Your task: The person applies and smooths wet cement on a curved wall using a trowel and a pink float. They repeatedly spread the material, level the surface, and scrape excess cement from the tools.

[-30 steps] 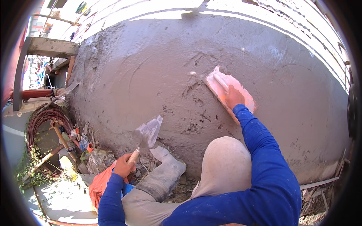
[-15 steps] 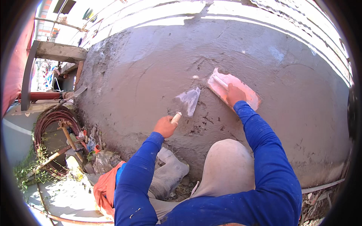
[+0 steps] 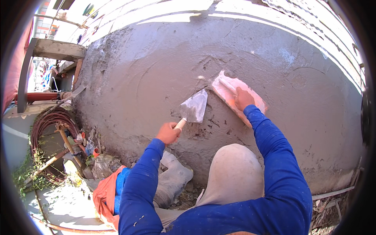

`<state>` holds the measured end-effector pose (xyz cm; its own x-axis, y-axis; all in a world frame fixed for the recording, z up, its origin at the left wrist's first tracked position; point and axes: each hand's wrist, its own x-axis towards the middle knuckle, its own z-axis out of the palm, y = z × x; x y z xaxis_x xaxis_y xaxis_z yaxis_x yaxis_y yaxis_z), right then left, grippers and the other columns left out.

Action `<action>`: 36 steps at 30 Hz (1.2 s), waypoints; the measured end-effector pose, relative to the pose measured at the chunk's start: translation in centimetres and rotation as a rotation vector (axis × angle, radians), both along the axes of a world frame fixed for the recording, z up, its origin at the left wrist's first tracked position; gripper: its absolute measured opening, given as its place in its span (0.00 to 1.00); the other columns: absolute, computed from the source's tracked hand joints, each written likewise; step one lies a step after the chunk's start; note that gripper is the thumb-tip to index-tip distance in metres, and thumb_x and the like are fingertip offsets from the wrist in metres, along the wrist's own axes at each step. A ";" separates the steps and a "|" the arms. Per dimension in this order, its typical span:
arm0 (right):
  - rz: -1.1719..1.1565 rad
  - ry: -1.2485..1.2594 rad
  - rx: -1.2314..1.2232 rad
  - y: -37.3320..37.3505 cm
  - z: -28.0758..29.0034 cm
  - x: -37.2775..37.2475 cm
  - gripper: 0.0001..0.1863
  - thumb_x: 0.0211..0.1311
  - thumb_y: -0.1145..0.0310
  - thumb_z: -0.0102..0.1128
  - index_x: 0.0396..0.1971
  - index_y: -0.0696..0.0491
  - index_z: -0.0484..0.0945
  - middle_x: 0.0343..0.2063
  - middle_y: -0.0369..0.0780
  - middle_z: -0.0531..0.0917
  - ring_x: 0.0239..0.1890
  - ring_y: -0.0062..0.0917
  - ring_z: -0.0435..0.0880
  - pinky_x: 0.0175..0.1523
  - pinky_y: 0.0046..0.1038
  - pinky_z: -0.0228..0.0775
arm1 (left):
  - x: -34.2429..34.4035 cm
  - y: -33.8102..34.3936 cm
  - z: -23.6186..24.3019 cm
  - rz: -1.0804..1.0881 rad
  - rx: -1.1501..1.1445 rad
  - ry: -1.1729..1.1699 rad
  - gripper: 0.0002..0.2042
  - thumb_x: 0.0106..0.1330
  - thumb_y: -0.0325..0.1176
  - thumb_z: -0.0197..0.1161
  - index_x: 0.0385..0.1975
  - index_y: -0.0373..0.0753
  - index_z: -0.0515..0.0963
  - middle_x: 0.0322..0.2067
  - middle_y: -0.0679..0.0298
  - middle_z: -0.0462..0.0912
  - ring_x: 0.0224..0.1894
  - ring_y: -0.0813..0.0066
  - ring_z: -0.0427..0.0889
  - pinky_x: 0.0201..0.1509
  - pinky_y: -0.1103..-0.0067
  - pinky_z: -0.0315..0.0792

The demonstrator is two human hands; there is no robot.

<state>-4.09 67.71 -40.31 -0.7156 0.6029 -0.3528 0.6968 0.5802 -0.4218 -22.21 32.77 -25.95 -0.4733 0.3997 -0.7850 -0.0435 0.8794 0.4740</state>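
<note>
My left hand [image 3: 169,133] is closed round the pale handle of a trowel [image 3: 196,105], its flat metal blade pointing up and right against the wet grey plaster. To the right of it, my right hand [image 3: 244,98] grips a pink plastering float [image 3: 256,98] by the handle on its back. The float lies tilted, its upper left end near the trowel's tip, its face hidden toward the plaster. Fresh plaster covers the wall [image 3: 129,98], smooth in broad areas. Rough pits and dark marks show just below the trowel and float.
A coil of reddish hose [image 3: 39,129] and wooden sticks [image 3: 66,143] lie at the left among plants and litter. Above them juts a concrete beam [image 3: 58,50]. An orange and blue bag or cloth [image 3: 105,192] sits by my left arm. Rubble lies at the lower right.
The trowel's blade has turned to show more of its face, and my left hand has shifted slightly left and down. The float has moved slightly left. Both tools stay in my grip.
</note>
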 end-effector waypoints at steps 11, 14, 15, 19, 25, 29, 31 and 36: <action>-0.091 0.138 -0.094 -0.2 0.2 1.0 0.16 0.69 0.59 0.61 0.47 0.56 0.76 0.40 0.58 0.87 0.47 0.57 0.86 0.52 0.55 0.76 | 1.5 -4.0 -5.2 0.233 0.159 -0.218 0.18 0.72 0.32 0.61 0.58 0.34 0.79 0.28 0.65 0.83 0.21 0.79 0.79 0.25 0.78 0.73; -0.131 0.083 -0.114 -0.2 -0.2 1.4 0.16 0.70 0.58 0.60 0.47 0.55 0.77 0.43 0.57 0.87 0.48 0.57 0.86 0.54 0.54 0.76 | 3.2 -4.3 -6.3 0.300 0.220 -0.294 0.17 0.75 0.32 0.59 0.60 0.35 0.76 0.30 0.65 0.82 0.21 0.79 0.78 0.24 0.78 0.73; -0.133 0.087 -0.117 -0.4 -0.3 1.6 0.16 0.70 0.58 0.60 0.47 0.55 0.77 0.43 0.58 0.87 0.48 0.58 0.86 0.54 0.54 0.76 | 3.7 -4.4 -6.6 0.313 0.237 -0.307 0.17 0.75 0.32 0.59 0.60 0.35 0.76 0.30 0.65 0.82 0.21 0.79 0.78 0.25 0.78 0.73; -0.139 0.137 -0.111 -0.4 -1.1 1.9 0.18 0.70 0.57 0.60 0.47 0.56 0.77 0.43 0.59 0.87 0.49 0.59 0.85 0.54 0.55 0.76 | 4.9 -4.6 -7.5 0.379 0.321 -0.326 0.17 0.74 0.32 0.59 0.60 0.35 0.76 0.30 0.63 0.82 0.22 0.78 0.78 0.25 0.79 0.73; -0.238 0.256 -0.105 -0.8 -1.0 1.3 0.19 0.68 0.56 0.62 0.47 0.57 0.77 0.43 0.60 0.86 0.50 0.61 0.84 0.55 0.55 0.75 | 5.6 -6.2 -7.1 0.514 0.482 -0.389 0.18 0.75 0.31 0.58 0.62 0.35 0.74 0.31 0.64 0.82 0.23 0.79 0.78 0.25 0.80 0.72; -0.268 0.252 -0.061 -1.3 -3.0 1.2 0.19 0.67 0.57 0.64 0.46 0.57 0.76 0.44 0.61 0.86 0.51 0.61 0.84 0.55 0.55 0.75 | 5.5 -8.2 -5.4 0.712 0.635 -0.418 0.18 0.77 0.33 0.58 0.64 0.35 0.72 0.33 0.63 0.82 0.24 0.78 0.78 0.26 0.80 0.73; -0.261 0.140 -0.064 -0.8 -4.5 2.0 0.19 0.67 0.58 0.64 0.46 0.58 0.76 0.43 0.62 0.86 0.50 0.61 0.84 0.55 0.56 0.75 | 5.0 -9.3 -3.4 0.802 0.729 -0.393 0.18 0.78 0.34 0.57 0.64 0.36 0.71 0.34 0.62 0.82 0.24 0.78 0.78 0.26 0.80 0.73; -0.215 0.203 -0.039 -1.1 -7.7 4.2 0.17 0.68 0.60 0.65 0.47 0.56 0.75 0.43 0.61 0.86 0.49 0.62 0.84 0.52 0.56 0.75 | 3.7 -16.6 1.7 1.138 0.941 -0.280 0.20 0.78 0.39 0.54 0.64 0.36 0.72 0.35 0.60 0.81 0.27 0.74 0.78 0.33 0.76 0.75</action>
<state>0.08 66.66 -48.03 -0.6311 0.7372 -0.2413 0.7011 0.4090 -0.5841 -18.53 16.21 -24.26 -0.7515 0.3273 -0.5728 -0.6574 -0.2988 0.6917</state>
